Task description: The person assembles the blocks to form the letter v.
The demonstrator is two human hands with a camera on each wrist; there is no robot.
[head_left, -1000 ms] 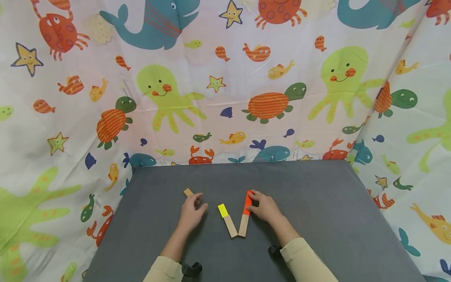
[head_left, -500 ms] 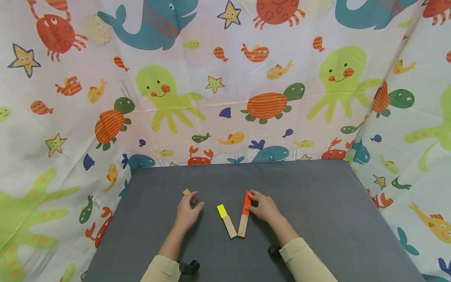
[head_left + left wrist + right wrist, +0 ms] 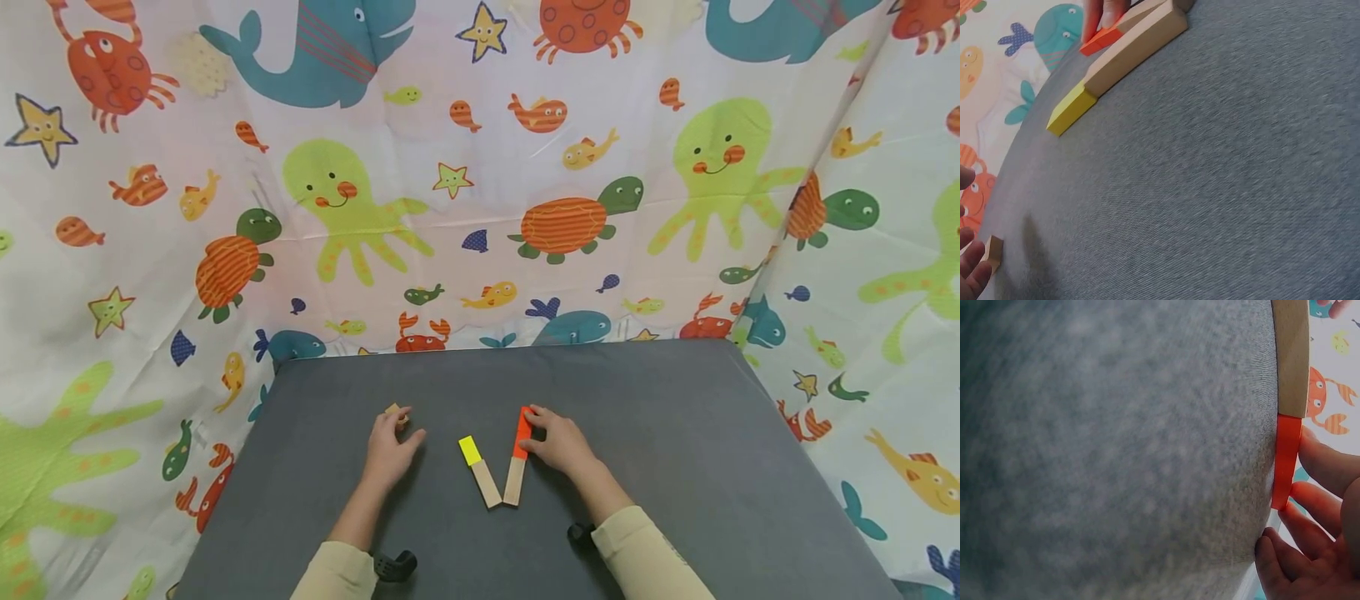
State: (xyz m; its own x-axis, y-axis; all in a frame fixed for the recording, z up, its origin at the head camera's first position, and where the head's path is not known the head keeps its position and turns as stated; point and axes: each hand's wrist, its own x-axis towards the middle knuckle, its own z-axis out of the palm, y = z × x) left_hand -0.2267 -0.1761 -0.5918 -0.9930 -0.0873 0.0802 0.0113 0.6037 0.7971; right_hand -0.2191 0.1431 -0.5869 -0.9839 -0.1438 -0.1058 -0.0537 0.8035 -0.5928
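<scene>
My left hand point(image 3: 387, 454) reaches over a small plain wooden block point(image 3: 995, 253) at the back left, fingertips right at it and the thumb held apart. In the head view the fingers partly cover that block. My right hand point(image 3: 561, 442) holds an orange-red block point(image 3: 522, 433) between thumb and fingers. That block lies end to end with a plain wooden block point(image 3: 514, 482). Beside it, a yellow block point(image 3: 470, 451) meets another plain wooden block point(image 3: 487, 484). The two pairs form a V, with the near ends of the plain blocks together.
A grey cloth-covered table point(image 3: 660, 400) carries the blocks. Behind it hangs a white curtain point(image 3: 420, 233) printed with sea animals, which also runs along both sides. Black wrist devices point(image 3: 395, 567) sit under the wrists.
My left hand has shifted a little to the left, its fingers now covering more of the plain block there. The right hand stays at the orange-red block, and the V looks the same.
</scene>
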